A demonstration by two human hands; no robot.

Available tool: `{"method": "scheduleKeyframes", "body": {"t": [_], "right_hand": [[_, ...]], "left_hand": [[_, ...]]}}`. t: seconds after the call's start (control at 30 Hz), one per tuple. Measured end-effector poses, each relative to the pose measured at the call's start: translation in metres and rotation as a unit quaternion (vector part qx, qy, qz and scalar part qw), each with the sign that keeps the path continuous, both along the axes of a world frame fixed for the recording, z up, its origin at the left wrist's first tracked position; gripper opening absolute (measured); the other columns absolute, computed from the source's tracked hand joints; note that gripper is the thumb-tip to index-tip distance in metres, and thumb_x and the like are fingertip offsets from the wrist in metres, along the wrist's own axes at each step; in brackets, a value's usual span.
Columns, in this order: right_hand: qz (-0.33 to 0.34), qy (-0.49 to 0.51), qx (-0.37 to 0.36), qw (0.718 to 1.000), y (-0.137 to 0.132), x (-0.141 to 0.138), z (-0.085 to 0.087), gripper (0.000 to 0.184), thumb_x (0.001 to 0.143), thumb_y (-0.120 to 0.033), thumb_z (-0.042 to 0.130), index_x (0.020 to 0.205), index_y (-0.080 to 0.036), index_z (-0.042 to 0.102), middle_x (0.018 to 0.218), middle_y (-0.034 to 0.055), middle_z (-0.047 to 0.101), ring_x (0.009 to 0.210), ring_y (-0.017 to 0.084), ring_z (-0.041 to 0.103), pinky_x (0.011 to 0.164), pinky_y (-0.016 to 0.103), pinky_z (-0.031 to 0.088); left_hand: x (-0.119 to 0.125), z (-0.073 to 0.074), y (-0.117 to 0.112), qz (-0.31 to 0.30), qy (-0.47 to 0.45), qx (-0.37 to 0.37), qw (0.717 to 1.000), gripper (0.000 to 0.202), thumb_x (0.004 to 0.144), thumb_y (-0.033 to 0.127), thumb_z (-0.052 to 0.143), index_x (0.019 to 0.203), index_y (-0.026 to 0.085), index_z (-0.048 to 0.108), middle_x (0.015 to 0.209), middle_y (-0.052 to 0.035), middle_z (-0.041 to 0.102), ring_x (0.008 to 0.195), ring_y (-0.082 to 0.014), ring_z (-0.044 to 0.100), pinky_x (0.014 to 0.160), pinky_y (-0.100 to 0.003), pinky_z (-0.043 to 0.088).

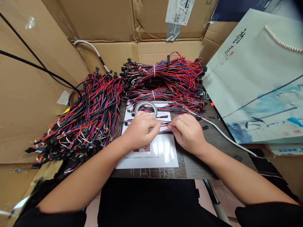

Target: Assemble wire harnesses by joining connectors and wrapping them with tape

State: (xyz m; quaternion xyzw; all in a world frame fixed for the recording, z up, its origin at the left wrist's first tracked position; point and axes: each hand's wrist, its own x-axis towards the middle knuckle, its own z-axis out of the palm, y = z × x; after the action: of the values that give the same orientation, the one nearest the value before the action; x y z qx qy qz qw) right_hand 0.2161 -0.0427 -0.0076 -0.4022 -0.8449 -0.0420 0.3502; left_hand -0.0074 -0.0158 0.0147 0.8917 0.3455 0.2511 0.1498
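My left hand [143, 130] and my right hand [187, 131] are close together over a printed white sheet [164, 154]. Thumb and fingers of each are pinched on a thin wire harness [165, 123] stretched between them. Its exact grip points are partly hidden by the fingers. A black connector [205, 127] lies just right of my right hand. Behind my left hand rests a roll of tape [146, 102], lying flat. More dark cables with connectors lie on the sheet behind both hands.
A big heap of red, blue and black wire harnesses [101, 107] lies at left. Tied bundles [165, 72] are stacked at the back. A grey cable [222, 134] crosses the dark table [199, 168]. Cardboard [113, 22] walls the back; a paper bag [251, 82] stands right.
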Motion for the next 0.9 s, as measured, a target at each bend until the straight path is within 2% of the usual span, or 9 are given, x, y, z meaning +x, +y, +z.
{"method": "scheduleKeyframes", "body": {"t": [0.07, 0.13, 0.2, 0.27, 0.33, 0.4, 0.53, 0.67, 0.9], "right_hand": [[-0.021, 0.034, -0.014, 0.999, 0.004, 0.008, -0.001, 0.008, 0.094, -0.02, 0.055, 0.086, -0.019, 0.059, 0.085, 0.0056, 0.066, 0.082, 0.019, 0.058, 0.077, 0.036, 0.045], [-0.051, 0.085, -0.03, 0.995, 0.008, 0.016, -0.003, 0.005, 0.094, -0.023, 0.055, 0.094, -0.019, 0.059, 0.087, 0.0055, 0.065, 0.082, 0.019, 0.059, 0.078, 0.036, 0.047], [-0.078, 0.138, -0.064, 0.985, 0.012, 0.022, -0.006, 0.022, 0.095, -0.026, 0.054, 0.116, -0.02, 0.056, 0.088, 0.0043, 0.065, 0.077, 0.018, 0.059, 0.074, 0.034, 0.048], [-0.095, 0.167, -0.108, 0.975, 0.014, 0.026, -0.009, 0.049, 0.095, -0.029, 0.053, 0.142, -0.021, 0.039, 0.086, 0.0023, 0.066, 0.068, 0.017, 0.058, 0.066, 0.033, 0.049], [-0.097, 0.157, -0.145, 0.972, 0.014, 0.026, -0.01, 0.065, 0.096, -0.031, 0.052, 0.153, -0.023, 0.021, 0.083, 0.0005, 0.067, 0.063, 0.016, 0.057, 0.061, 0.032, 0.048], [-0.083, 0.13, -0.176, 0.972, 0.013, 0.024, -0.011, 0.072, 0.096, -0.03, 0.051, 0.157, -0.024, 0.013, 0.083, 0.0003, 0.068, 0.064, 0.017, 0.058, 0.063, 0.033, 0.049], [-0.007, 0.065, -0.231, 0.971, 0.012, 0.019, -0.012, 0.087, 0.093, -0.027, 0.054, 0.159, -0.024, -0.002, 0.09, 0.0006, 0.07, 0.078, 0.019, 0.064, 0.074, 0.034, 0.052], [0.064, 0.022, -0.241, 0.968, 0.012, 0.016, -0.014, 0.1, 0.091, -0.028, 0.058, 0.156, -0.021, -0.019, 0.099, 0.0027, 0.07, 0.09, 0.021, 0.064, 0.086, 0.038, 0.051], [0.092, -0.021, -0.204, 0.974, 0.011, 0.008, -0.018, 0.094, 0.094, -0.022, 0.055, 0.157, -0.02, -0.015, 0.095, 0.0028, 0.071, 0.089, 0.023, 0.062, 0.086, 0.04, 0.049]], "left_hand": [[-0.006, 0.002, 0.006, 0.042, -0.017, 0.01, 0.999, 0.028, 0.098, 0.029, 0.045, 0.101, 0.02, 0.071, 0.09, -0.0025, 0.072, 0.088, -0.0159, 0.063, 0.085, -0.034, 0.039], [-0.013, 0.007, 0.011, 0.058, 0.016, 0.021, 0.998, 0.024, 0.096, 0.03, 0.048, 0.096, 0.019, 0.069, 0.093, -0.0026, 0.071, 0.09, -0.0164, 0.063, 0.084, -0.033, 0.039], [-0.018, 0.012, 0.013, 0.039, 0.092, 0.015, 0.995, 0.021, 0.094, 0.031, 0.05, 0.089, 0.019, 0.067, 0.089, -0.002, 0.068, 0.089, -0.0171, 0.062, 0.082, -0.034, 0.038], [-0.02, 0.015, 0.013, 0.009, 0.167, -0.006, 0.986, 0.021, 0.093, 0.034, 0.053, 0.086, 0.019, 0.066, 0.086, -0.0016, 0.066, 0.087, -0.0179, 0.06, 0.081, -0.034, 0.036], [-0.02, 0.014, 0.012, -0.017, 0.213, -0.03, 0.976, 0.022, 0.09, 0.04, 0.058, 0.088, 0.02, 0.066, 0.087, -0.0018, 0.066, 0.089, -0.0194, 0.06, 0.081, -0.035, 0.036], [-0.02, 0.012, 0.011, -0.033, 0.239, -0.049, 0.969, 0.02, 0.089, 0.04, 0.061, 0.09, 0.021, 0.067, 0.091, -0.0019, 0.067, 0.093, -0.021, 0.059, 0.082, -0.035, 0.035], [-0.018, 0.007, 0.012, -0.031, 0.251, -0.068, 0.965, 0.012, 0.091, 0.027, 0.057, 0.087, 0.021, 0.066, 0.093, -0.0008, 0.068, 0.098, -0.0212, 0.059, 0.084, -0.037, 0.032], [-0.017, 0.01, 0.011, -0.039, 0.23, -0.082, 0.969, 0.013, 0.092, 0.027, 0.055, 0.089, 0.02, 0.065, 0.093, -0.001, 0.068, 0.096, -0.0198, 0.059, 0.086, -0.037, 0.033], [-0.015, 0.012, 0.01, -0.05, 0.207, -0.049, 0.976, 0.019, 0.094, 0.029, 0.052, 0.091, 0.018, 0.067, 0.086, -0.0042, 0.068, 0.085, -0.0187, 0.06, 0.086, -0.036, 0.04]]}}
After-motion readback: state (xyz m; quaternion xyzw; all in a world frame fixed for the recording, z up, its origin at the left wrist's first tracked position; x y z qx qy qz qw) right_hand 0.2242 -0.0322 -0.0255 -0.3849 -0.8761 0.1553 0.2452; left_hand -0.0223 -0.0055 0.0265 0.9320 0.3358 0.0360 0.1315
